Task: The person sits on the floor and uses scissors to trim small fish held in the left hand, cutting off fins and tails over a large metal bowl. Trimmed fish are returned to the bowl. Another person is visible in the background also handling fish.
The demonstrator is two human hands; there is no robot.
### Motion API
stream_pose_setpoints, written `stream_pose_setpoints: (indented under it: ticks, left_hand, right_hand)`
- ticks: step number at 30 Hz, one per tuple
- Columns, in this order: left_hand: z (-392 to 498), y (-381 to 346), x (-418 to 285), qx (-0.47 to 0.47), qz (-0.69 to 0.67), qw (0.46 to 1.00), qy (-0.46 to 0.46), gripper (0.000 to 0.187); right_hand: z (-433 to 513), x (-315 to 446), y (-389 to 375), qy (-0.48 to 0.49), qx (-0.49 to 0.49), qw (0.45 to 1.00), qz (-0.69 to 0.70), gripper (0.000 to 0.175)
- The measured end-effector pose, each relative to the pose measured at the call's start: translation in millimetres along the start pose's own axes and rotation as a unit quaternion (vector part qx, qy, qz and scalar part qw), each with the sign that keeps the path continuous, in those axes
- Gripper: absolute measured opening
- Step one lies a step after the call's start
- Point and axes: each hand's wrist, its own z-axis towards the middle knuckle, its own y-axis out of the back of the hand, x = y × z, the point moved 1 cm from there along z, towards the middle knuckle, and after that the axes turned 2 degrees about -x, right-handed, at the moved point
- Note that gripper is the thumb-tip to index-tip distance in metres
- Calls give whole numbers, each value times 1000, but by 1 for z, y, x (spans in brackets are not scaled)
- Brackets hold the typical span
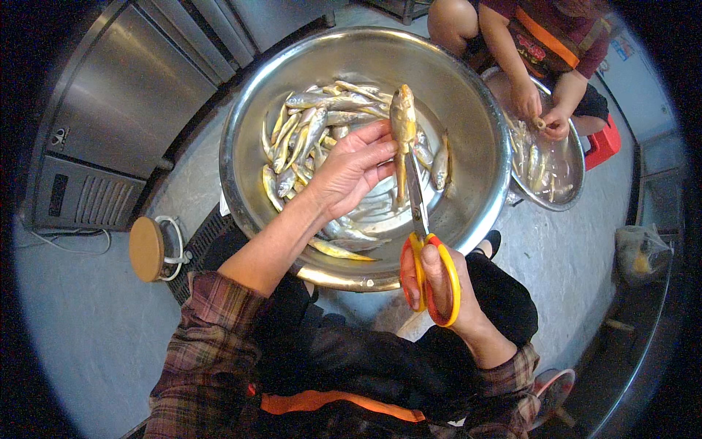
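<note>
Over a wide stainless steel basin (466, 181), my left hand (356, 164) holds a small yellowish fish (405, 118) head up, its belly turned to the right. My right hand (439, 280) grips scissors (418, 206) with yellow and red handles, thumb and fingers through the loops. The blades point up and their tips meet the fish at its belly; whether they have cut in I cannot tell. Below lie many more fish (312, 129), heaped on the basin's left side. A few fish (440, 162) rest at the right, and one yellow fish (343, 251) lies near the front wall.
At the upper right a co-worker's hands (543, 118) hold a small piece over a smaller metal basin (573, 189) with fish in it. A red stool (603, 145) stands beside them. Steel cabinets (142, 82) line the left, near a round wooden-topped object (146, 249).
</note>
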Motion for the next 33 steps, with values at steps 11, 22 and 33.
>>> stream_pose_setpoints:
  ticks: [11, 22, 33]
  left_hand:
    - [-1, -2, 13, 9, -48, 998, 34, 39]
    - [-5, -10, 25, 31, -75, 995, 55, 39]
    - [2, 4, 38, 11, -58, 996, 67, 34]
  right_hand:
    - [1, -2, -1, 1, -33, 999, -35, 62]
    - [7, -10, 10, 7, -35, 999, 21, 43]
    - [2, -2, 5, -16, -74, 997, -8, 47]
